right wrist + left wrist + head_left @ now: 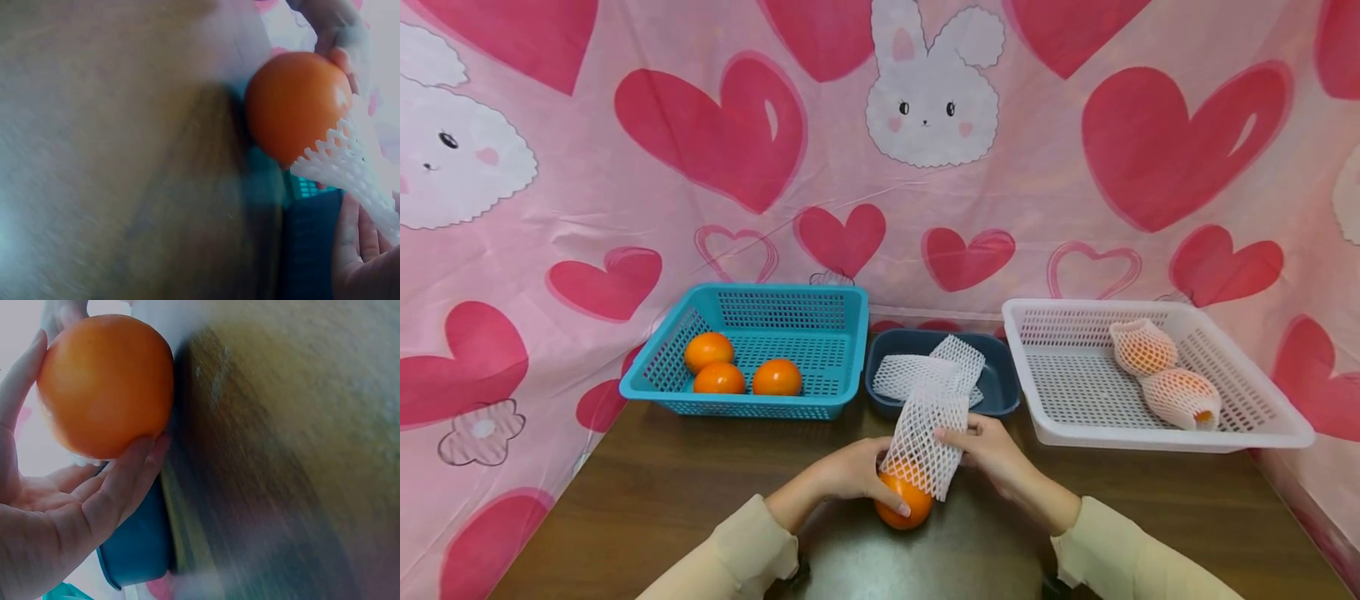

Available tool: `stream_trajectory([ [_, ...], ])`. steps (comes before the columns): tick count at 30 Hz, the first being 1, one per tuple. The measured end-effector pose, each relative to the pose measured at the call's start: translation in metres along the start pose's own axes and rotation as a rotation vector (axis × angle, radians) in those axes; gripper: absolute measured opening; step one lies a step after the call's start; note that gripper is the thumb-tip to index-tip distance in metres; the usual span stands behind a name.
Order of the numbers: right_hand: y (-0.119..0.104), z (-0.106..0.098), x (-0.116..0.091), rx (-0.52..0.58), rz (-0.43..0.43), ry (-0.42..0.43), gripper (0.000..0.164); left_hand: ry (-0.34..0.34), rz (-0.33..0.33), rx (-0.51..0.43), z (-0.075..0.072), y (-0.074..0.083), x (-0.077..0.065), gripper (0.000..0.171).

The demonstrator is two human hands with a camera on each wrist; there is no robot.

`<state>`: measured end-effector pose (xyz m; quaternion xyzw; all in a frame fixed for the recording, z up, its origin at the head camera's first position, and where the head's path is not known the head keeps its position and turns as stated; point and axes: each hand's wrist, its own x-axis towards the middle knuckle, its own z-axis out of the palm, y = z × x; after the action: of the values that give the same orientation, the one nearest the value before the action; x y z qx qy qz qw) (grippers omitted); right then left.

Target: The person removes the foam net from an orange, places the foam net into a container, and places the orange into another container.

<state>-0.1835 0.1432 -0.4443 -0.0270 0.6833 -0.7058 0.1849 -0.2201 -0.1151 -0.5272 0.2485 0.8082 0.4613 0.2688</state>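
My left hand [856, 472] grips an orange [901, 510] low over the front of the table, thumb on the near side; the left wrist view shows its fingertips [140, 447] at the fruit's underside. In my right hand [991, 448] is a white foam net sleeve [931, 417], pinched by its right side with the thumb on top. The sleeve's open end lies over the upper far part of the orange, and in the right wrist view its scalloped edge [337, 140] covers one side of the fruit. Most of the orange stays bare.
Behind the hands, a dark blue tray [887, 340] holds more white foam net sleeves [902, 375]. A teal basket [745, 406] with 3 bare oranges [777, 377] stands left. On the right, a white basket [1075, 433] contains 2 net-covered oranges [1182, 398]. A pink patterned cloth hangs behind.
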Motion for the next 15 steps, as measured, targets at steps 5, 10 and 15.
stream_trajectory([
  [5,-0.01,-0.006,0.003,-0.013,-0.019,0.049,0.048,-0.016,-0.027,0.016,-0.002,0.013,-0.006,0.073],
  [10,-0.02,-0.012,0.01,0.024,-0.065,0.134,0.047,-0.015,-0.048,0.064,-0.005,0.012,-0.008,0.074],
  [15,-0.027,-0.017,0.02,0.093,-0.131,0.168,0.047,-0.034,-0.04,0.031,-0.005,-0.008,-0.003,0.063],
])
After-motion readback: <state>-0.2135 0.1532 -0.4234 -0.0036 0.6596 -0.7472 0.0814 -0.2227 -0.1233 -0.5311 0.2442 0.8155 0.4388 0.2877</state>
